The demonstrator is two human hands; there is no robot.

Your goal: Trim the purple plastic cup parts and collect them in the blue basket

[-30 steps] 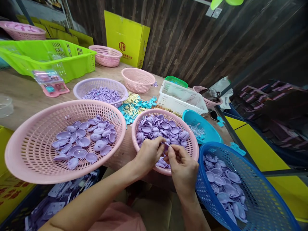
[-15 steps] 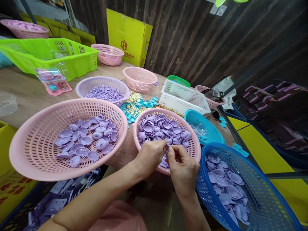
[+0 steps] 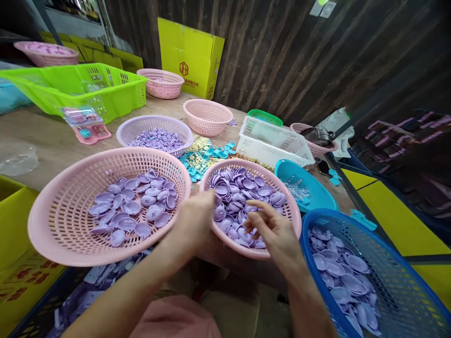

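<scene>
My left hand (image 3: 195, 220), smeared by motion, is between two pink baskets; whether its fingers hold anything does not show. My right hand (image 3: 271, 230) hangs over the middle pink basket (image 3: 298, 220), fingers apart and curved, with no piece visible in them. Below it lie many purple oval plastic pieces (image 3: 234, 190), shaped like shallow shells. The larger pink basket (image 3: 52, 211) on the left has similar purple ovals (image 3: 132, 207) in it. To the right of my right hand, a blue basket (image 3: 398, 277) contains more purple oval pieces (image 3: 343, 274).
Behind stand a lilac basket (image 3: 121, 134) of small purple parts, an empty-looking pink basket (image 3: 207, 115), a white crate (image 3: 275, 143) and a turquoise tray (image 3: 317, 190). Turquoise and cream parts (image 3: 197, 162) lie on the table. A green crate (image 3: 123, 96) is farther left.
My hands have come apart from their meeting over the middle basket, where they held a small purple piece. The left moved left; the right hand's fingers opened. The view shifted slightly.
</scene>
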